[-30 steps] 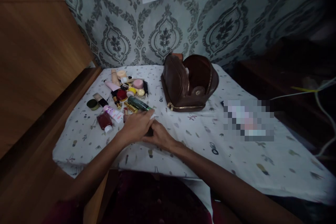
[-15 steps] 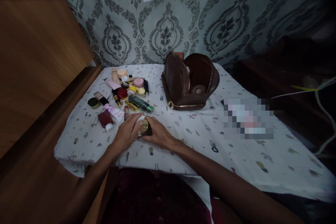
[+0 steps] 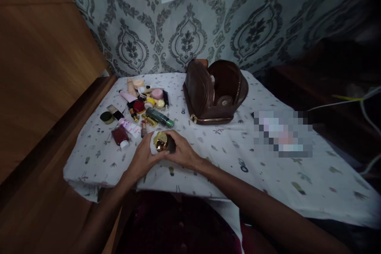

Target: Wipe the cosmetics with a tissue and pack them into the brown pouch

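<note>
Between my two hands is a round gold-topped bottle (image 3: 161, 141) with a dark side. My left hand (image 3: 144, 151) curls round its left, where a white patch shows; whether that is a cloth or part of the bottle I cannot tell. My right hand (image 3: 182, 151) wraps the dark right side. Just beyond my left fingers lies a small lipstick-like tube (image 3: 143, 128). A green cylindrical bottle (image 3: 160, 117) and a gold tube (image 3: 149, 120) are a little farther off. To the left are a dark red bottle (image 3: 120, 136) with a white cap and a white-and-pink squeeze tube (image 3: 131, 127).
A brown zip bag (image 3: 199, 93) stands unzipped at the back. Several jars and tubes, including a red jar (image 3: 138, 106) and a pink jar (image 3: 157, 94), lie clustered at the back left. A blurred-out object (image 3: 281, 133) lies right. A wooden panel (image 3: 44, 55) borders the left.
My hands have turned and shifted the bottle, so more of its shiny gold top and dark side shows. My left fingers have drawn back from over its top.
</note>
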Motion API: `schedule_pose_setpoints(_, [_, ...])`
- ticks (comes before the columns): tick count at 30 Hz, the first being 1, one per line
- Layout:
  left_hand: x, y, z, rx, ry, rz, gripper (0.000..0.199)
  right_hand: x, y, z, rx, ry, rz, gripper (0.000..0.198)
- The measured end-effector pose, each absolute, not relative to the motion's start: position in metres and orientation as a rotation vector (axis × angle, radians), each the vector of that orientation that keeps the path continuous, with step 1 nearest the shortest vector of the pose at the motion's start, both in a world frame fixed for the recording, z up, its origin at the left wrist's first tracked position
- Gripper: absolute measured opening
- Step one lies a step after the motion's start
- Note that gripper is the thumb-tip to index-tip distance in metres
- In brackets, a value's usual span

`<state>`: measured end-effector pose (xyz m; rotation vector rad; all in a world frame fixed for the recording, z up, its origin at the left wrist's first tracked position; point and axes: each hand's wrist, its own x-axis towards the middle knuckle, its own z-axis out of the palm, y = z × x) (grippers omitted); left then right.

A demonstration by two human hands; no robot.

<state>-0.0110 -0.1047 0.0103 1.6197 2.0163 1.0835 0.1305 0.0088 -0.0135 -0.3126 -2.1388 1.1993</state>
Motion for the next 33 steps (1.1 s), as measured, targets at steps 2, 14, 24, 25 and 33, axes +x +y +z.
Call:
schedule_pose_setpoints(2, [-0.004, -0.102, 0.011, 1.588, 1.976, 1.119, 0.053, 0.130, 0.010, -0.015, -0.327, -2.088, 1.195, 0.050])
schedule_pose_setpoints(14, [-0.029, -0.118, 0.026, 1.362, 1.902, 1.313, 0.058, 0.126, 0.014, -0.014, -0.516, -1.926, 1.317, 0.053])
schedule_pose_setpoints(24, [-0.008, -0.090, 0.028, 2.677, 1.848, 0.797, 0.037, 0.127, 0.017, -0.025, -0.498, -1.916, 1.506, 0.089])
schedule_pose_setpoints(25, [-0.008, -0.087, 0.027, 2.699, 1.857, 0.770, 0.035, 0.127, 0.017, -0.025, -0.507, -1.920, 1.505, 0.090])
schedule_pose_setpoints(33, [-0.001, -0.067, 0.050, 2.153, 2.177, 0.659, 0.036, 0.128, 0.012, -0.019, -0.536, -1.976, 1.435, 0.095])
